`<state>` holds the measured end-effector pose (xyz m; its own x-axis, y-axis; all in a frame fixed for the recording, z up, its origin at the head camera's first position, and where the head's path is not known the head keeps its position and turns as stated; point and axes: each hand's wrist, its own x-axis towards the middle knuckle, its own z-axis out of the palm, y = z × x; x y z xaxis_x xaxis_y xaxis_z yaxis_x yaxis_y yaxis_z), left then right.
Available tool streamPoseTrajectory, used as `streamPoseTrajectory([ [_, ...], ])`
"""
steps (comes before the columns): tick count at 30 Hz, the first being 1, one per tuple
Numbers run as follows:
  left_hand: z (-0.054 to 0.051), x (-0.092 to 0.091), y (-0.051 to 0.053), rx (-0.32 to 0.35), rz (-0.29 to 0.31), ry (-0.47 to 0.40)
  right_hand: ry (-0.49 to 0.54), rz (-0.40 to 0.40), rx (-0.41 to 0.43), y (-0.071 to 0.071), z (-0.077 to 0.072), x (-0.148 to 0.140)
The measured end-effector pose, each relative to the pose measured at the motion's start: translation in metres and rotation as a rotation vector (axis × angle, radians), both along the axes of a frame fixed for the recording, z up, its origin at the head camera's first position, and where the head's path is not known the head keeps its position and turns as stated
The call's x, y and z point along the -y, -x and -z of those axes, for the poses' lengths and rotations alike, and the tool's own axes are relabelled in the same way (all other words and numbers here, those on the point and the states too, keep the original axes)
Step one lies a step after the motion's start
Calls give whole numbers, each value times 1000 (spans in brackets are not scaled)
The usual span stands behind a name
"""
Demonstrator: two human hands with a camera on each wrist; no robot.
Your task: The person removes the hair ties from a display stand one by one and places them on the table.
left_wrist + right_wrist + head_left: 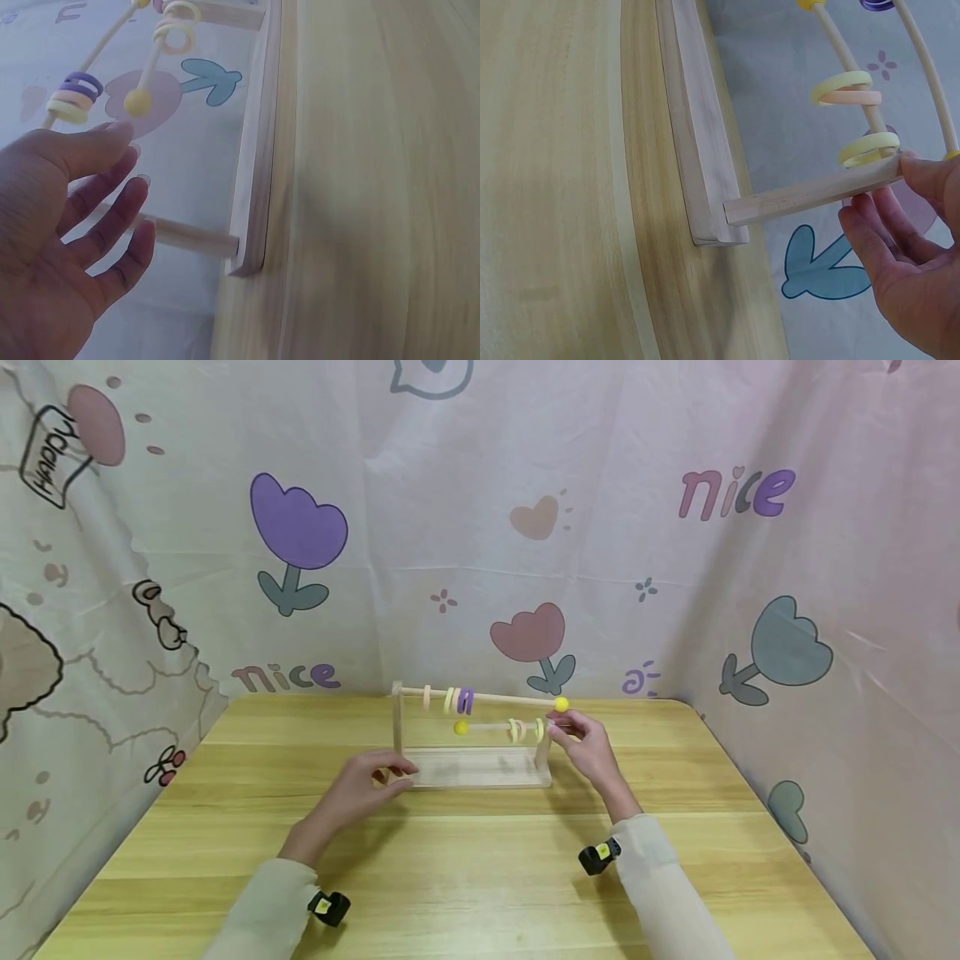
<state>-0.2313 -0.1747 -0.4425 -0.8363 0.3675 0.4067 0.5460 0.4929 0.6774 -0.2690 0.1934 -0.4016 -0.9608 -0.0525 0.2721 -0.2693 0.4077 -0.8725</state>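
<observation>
A wooden rack point(480, 768) stands on the table, with a post at each end of its flat base. From the left post point(398, 718) an upper rod point(510, 697) reaches right to a yellow ball, carrying pale and purple rings point(465, 701). A lower rod point(491, 727) points left from the right post point(810, 193), with pale yellow and peach rings point(847, 88) and a yellow ball. My right hand point(588, 747) pinches the right post's upper end between thumb and fingers. Near the rack's left end, my left hand point(367, 785) has loosely bent fingers and holds nothing.
The wood-grain table point(480, 877) extends around the rack. Behind it hangs a printed cloth point(450, 527) with flowers and lettering, and more cloth runs along both sides. A small black camera sits on each wrist.
</observation>
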Motion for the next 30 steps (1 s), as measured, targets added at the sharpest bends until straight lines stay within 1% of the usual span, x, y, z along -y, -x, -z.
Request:
streamPoseTrajectory([
  [2, 0, -4, 1, 2, 9, 0, 1, 3, 0, 3, 4, -1],
  [6, -1, -11, 3, 17, 13, 12, 20, 8, -15, 15, 20, -6],
  [9, 0, -15, 4, 31, 13, 13, 30, 8, -30, 18, 25, -8],
  [13, 0, -19, 5, 43, 13, 8, 49, 5, -32, 20, 27, -9],
  [17, -1, -23, 5, 49, 18, -6, 38, 3, -27, 18, 25, -8],
  [19, -1, -26, 6, 49, 26, -15, 38, 1, -17, 15, 21, -6],
  [23, -2, -32, 8, 53, 40, -25, 12, -6, -12, 3, 5, -2],
  [25, -2, -36, 9, 58, 44, -31, 7, -7, -4, 2, 3, -2],
  [27, -1, -39, 10, 68, 45, -37, 4, -2, -1, 4, 7, -3],
  [30, -2, -46, 11, 85, 43, -49, 9, 5, -1, 13, 19, -7],
])
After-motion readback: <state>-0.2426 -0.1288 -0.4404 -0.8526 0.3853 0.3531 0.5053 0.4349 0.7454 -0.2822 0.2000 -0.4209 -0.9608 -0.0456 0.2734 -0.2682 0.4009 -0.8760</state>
